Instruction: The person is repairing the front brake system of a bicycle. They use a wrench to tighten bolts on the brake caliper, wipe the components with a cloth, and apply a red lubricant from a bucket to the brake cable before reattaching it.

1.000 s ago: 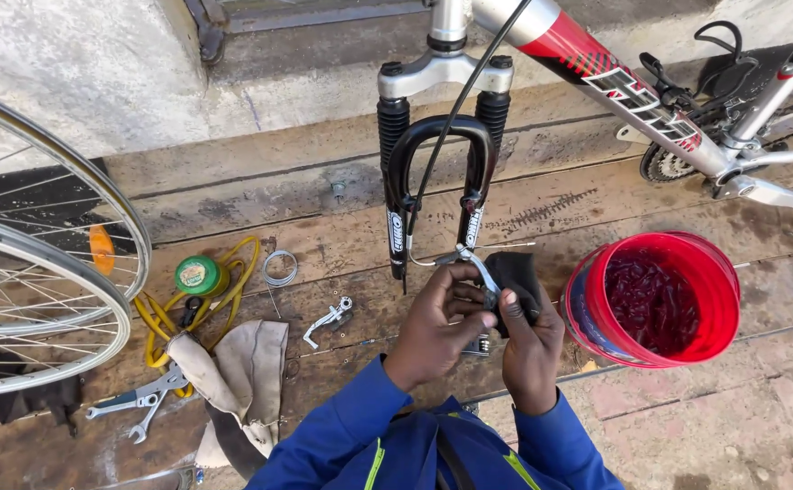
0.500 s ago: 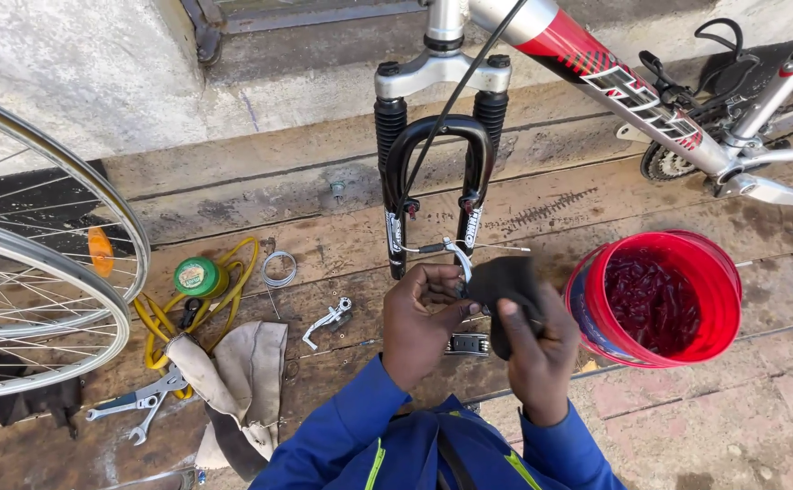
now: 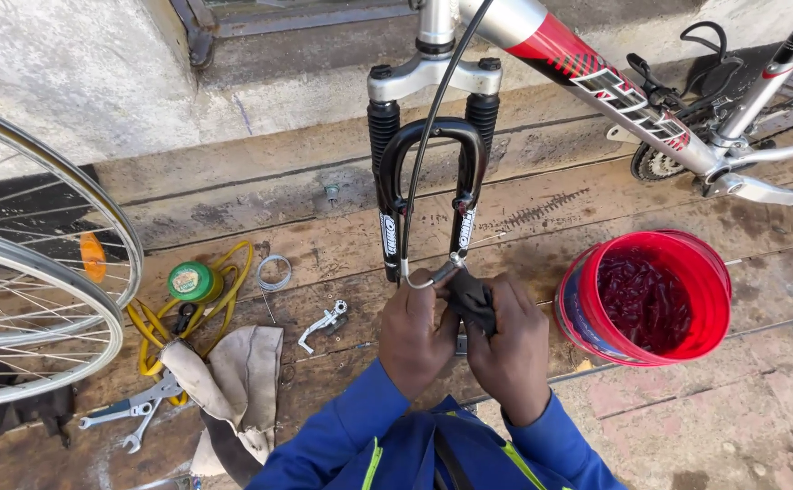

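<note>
We see a bicycle frame across the top right, its front fork standing upright on the wooden planks with no wheel in it. Two loose wheels fill the left edge. A red bucket sits just right of the hands, dark red contents inside.

Both hands meet just below the fork legs. The left hand is curled shut on a black brake part; the right hand is also closed on it — thumbs pressing on top. A thin cable runs down the fork to a loop at the part.

Smaller items lie to the left: a tan cloth, a yellow cord, a green tin, spanners and a small metal bracket — all well apart from the hands.
</note>
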